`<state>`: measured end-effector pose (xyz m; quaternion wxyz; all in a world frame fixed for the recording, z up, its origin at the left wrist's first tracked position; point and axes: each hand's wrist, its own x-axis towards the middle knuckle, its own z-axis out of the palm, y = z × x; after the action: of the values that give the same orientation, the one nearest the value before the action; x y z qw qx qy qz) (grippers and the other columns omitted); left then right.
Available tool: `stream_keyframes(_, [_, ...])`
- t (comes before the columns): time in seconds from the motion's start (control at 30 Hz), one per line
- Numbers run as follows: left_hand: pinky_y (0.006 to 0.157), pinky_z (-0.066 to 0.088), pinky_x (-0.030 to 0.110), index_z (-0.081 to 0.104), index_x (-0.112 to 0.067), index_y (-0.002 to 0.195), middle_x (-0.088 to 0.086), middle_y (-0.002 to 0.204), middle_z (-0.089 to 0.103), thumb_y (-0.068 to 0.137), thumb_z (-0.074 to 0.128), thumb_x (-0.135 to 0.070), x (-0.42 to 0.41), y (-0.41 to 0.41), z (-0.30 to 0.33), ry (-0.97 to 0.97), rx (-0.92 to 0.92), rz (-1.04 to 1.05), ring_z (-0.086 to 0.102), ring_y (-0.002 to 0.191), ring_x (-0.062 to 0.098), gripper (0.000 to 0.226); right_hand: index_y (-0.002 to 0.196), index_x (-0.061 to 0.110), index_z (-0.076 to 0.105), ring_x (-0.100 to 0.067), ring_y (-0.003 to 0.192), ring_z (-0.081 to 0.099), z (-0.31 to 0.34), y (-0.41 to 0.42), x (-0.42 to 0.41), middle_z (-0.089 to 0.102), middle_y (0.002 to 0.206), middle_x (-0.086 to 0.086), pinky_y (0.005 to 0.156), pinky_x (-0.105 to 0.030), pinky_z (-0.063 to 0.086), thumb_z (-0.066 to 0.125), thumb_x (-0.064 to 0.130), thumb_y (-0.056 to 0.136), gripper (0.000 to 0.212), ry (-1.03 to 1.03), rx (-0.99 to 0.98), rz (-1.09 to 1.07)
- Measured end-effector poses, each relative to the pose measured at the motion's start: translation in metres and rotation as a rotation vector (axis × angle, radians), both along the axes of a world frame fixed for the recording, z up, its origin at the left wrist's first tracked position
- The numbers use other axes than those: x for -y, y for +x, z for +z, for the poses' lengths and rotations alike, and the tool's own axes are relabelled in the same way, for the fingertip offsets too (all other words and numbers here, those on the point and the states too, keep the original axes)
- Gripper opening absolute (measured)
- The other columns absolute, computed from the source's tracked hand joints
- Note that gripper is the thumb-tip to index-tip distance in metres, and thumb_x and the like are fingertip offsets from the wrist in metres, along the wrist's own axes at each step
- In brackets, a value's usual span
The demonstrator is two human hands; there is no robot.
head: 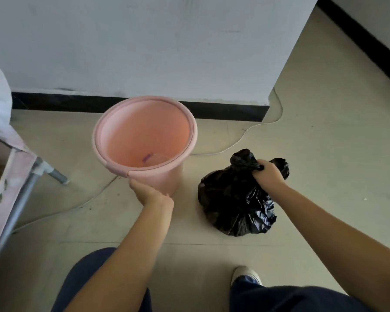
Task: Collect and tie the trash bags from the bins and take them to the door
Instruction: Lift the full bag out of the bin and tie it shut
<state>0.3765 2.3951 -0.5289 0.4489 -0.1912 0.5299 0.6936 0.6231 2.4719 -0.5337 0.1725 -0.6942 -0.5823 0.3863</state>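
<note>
The gathered neck of the black trash bag [235, 206] is clenched in the right hand [267, 174], the bag resting on the floor [324, 154] at about four o'clock from the pink bin [144, 140]. The bin's near side, at six o'clock, is held by the left hand [149, 192]; how far the fingers wrap cannot be told. The bin is seen without a liner. The bag appears collected and bunched; next, the bin would likely be released and the bag carried to the door.
</note>
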Motion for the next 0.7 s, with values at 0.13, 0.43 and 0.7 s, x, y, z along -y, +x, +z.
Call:
stream_keyframes(0.13, [0.109, 0.036, 0.039, 0.054, -0.017, 0.113, 0.001, 0.114, 0.058, 0.094, 0.047, -0.030, 0.009, 0.070, 0.015, 0.020, -0.114, -0.484, 0.054, 0.110, 0.016, 0.025, 0.115, 0.014, 0.055, -0.023, 0.096, 0.063, 0.011, -0.010, 0.013, 0.065, 0.100, -0.004, 0.083, -0.034, 0.051, 0.062, 0.014, 0.086, 0.030, -0.107, -0.265, 0.067])
stream_keyframes(0.43, [0.087, 0.052, 0.035, 0.055, -0.021, 0.106, 0.007, 0.114, 0.063, 0.072, 0.068, -0.037, -0.037, 0.095, 0.029, -0.053, -0.634, -1.196, 0.063, 0.098, 0.020, 0.040, 0.124, 0.027, 0.056, -0.009, 0.093, 0.066, 0.047, 0.006, 0.030, 0.065, 0.111, -0.003, 0.072, -0.018, 0.054, 0.051, 0.022, 0.096, 0.029, -0.245, -0.540, 0.201])
stream_keyframes(0.7, [0.087, 0.044, 0.025, 0.057, -0.016, 0.123, 0.002, 0.122, 0.060, 0.087, 0.045, 0.004, -0.057, 0.056, 0.045, 0.024, -1.204, -1.182, 0.059, 0.102, 0.019, 0.043, 0.131, 0.004, 0.049, -0.029, 0.114, 0.054, 0.054, 0.035, -0.004, 0.057, 0.128, -0.014, 0.083, -0.029, 0.042, 0.065, 0.025, 0.086, 0.052, -0.108, 0.359, 0.167])
